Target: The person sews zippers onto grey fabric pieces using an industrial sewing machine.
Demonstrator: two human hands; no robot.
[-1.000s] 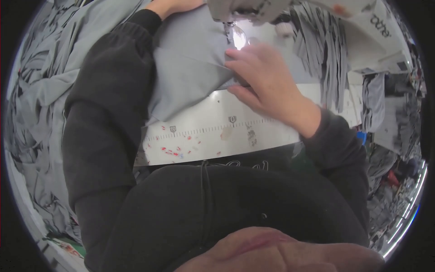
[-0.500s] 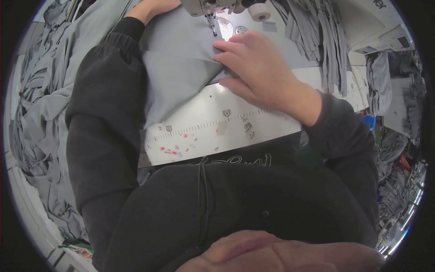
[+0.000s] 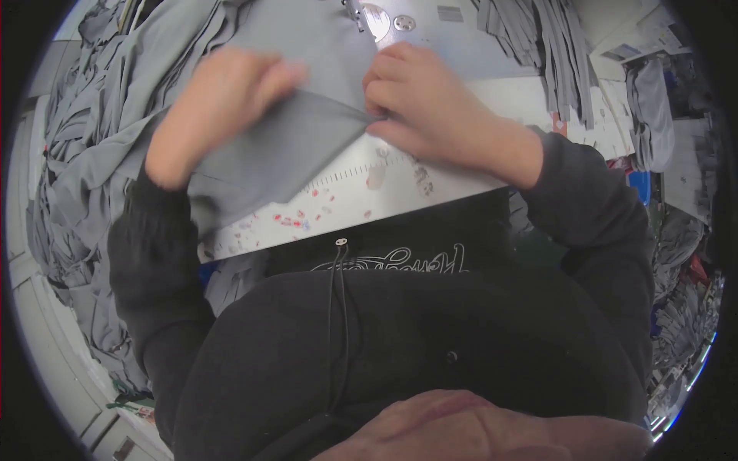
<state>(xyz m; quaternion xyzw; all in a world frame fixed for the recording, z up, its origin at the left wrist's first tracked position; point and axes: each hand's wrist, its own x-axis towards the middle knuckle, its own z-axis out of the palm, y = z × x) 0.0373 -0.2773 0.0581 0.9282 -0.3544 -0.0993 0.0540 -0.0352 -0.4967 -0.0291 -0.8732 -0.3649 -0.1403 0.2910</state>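
Observation:
Grey fabric [image 3: 307,142] lies across the sewing machine bed, with a fold running toward its right edge. At that edge my right hand [image 3: 430,100] is closed, thumb and curled fingers pinching the cloth just below the presser foot [image 3: 354,14]. My left hand [image 3: 231,104] is over the left part of the fabric, smeared by motion. Whether it grips any cloth cannot be made out.
A white table edge [image 3: 346,196] with ruler marks and red specks runs along the front. Grey strips [image 3: 569,69] hang over the right side. Heaped grey fabric [image 3: 84,184] fills the left. A blue object [image 3: 639,184] shows at right.
My left hand has come down from the top edge toward me. My right fingers have curled onto the fabric edge. The machine head has slid up, mostly out of view.

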